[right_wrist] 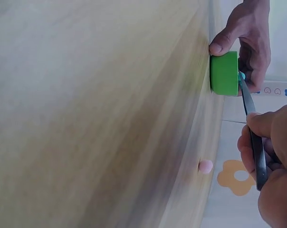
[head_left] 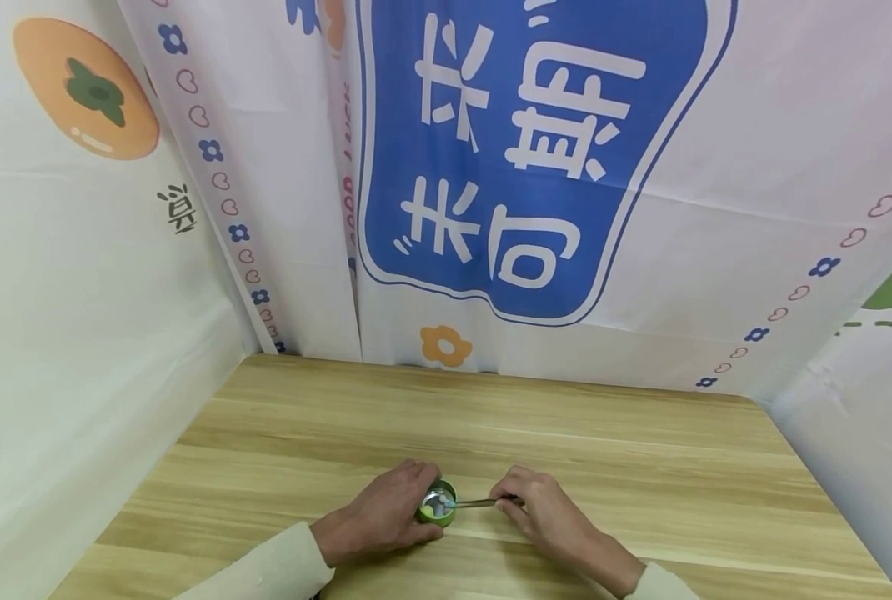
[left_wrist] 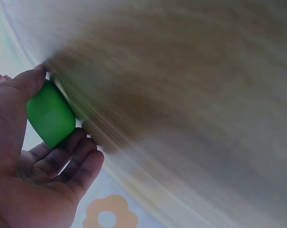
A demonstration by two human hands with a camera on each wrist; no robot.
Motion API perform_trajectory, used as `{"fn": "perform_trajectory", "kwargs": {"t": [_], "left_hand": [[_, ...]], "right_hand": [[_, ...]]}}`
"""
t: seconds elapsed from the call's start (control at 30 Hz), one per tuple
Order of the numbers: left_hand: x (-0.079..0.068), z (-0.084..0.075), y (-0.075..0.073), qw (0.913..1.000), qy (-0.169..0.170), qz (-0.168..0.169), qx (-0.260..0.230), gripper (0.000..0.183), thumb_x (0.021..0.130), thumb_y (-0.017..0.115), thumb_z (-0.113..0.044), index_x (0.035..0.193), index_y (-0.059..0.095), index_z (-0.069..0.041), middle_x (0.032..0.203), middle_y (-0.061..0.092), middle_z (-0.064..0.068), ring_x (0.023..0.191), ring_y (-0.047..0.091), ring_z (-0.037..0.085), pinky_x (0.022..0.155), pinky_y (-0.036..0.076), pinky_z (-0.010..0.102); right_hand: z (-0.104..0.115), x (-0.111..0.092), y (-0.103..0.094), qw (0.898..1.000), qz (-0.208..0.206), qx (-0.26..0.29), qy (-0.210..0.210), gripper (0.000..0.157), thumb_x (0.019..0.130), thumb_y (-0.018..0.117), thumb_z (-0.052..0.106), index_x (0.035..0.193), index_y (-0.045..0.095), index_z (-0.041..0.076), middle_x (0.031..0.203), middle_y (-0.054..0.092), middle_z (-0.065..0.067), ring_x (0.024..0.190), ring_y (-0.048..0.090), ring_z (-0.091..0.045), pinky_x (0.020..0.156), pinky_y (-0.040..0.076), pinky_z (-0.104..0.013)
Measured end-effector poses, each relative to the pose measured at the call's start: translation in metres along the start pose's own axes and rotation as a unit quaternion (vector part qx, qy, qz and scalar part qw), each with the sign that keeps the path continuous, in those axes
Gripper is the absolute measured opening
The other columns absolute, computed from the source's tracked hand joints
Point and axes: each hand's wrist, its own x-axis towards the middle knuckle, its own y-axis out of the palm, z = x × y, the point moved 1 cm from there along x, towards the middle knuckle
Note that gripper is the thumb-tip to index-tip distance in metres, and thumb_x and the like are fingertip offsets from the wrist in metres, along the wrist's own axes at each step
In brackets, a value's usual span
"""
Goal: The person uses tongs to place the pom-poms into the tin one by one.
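A small round green tin (head_left: pixel 446 521) with a silvery inside stands on the table. My left hand (head_left: pixel 389 510) holds it, thumb on one side and fingers round the other; in the left wrist view its green wall (left_wrist: pixel 51 114) shows between them. With thumb and fingers, my right hand (head_left: pixel 551 517) pinches dark metal tweezers (right_wrist: pixel 257 154), their tips pointing left into the tin's mouth. At those tips is a small light blue ball (right_wrist: pixel 243 75). A yellow-green ball (head_left: pixel 428 511) lies inside the tin near its rim.
A small pink ball (right_wrist: pixel 205 166) sits on the wooden table (head_left: pixel 491 425) beneath the right hand's side. Printed white cloth (head_left: pixel 663 275) hangs behind the table and along both its sides.
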Motion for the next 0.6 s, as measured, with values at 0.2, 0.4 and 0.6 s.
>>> {"fn": "perform_trajectory", "kwargs": {"t": [0.2,0.4,0.6], "left_hand": [[-0.0002,0.0012,0.0009,1.0,0.0,0.001,-0.003,0.053,0.08,0.079,-0.046,0.112,0.052,-0.013,0.1,0.062,-0.005,0.09,0.054,0.007,0.074,0.051,0.022],[-0.0003,0.0013,0.0016,1.0,-0.001,-0.003,-0.006,0.052,0.079,0.08,-0.045,0.111,0.052,-0.014,0.099,0.062,-0.005,0.089,0.053,0.006,0.073,0.05,0.022],[-0.0002,0.0007,0.0011,1.0,-0.001,-0.004,-0.006,0.053,0.079,0.08,-0.045,0.111,0.052,-0.014,0.099,0.062,-0.005,0.089,0.054,0.006,0.073,0.05,0.022]], "right_hand": [[-0.0001,0.0008,0.0012,1.0,0.003,-0.009,0.008,0.007,0.09,0.069,0.01,0.094,0.073,0.012,0.09,0.067,0.001,0.082,0.061,0.001,0.069,0.052,-0.015],[0.0009,0.0013,0.0013,1.0,0.004,-0.011,0.007,0.008,0.089,0.07,0.007,0.094,0.073,0.012,0.089,0.066,0.003,0.081,0.06,0.001,0.069,0.052,-0.015],[0.0007,0.0012,0.0005,1.0,0.009,-0.01,0.01,0.007,0.092,0.068,0.014,0.095,0.074,0.013,0.09,0.067,0.0,0.083,0.061,0.001,0.07,0.052,-0.016]]}}
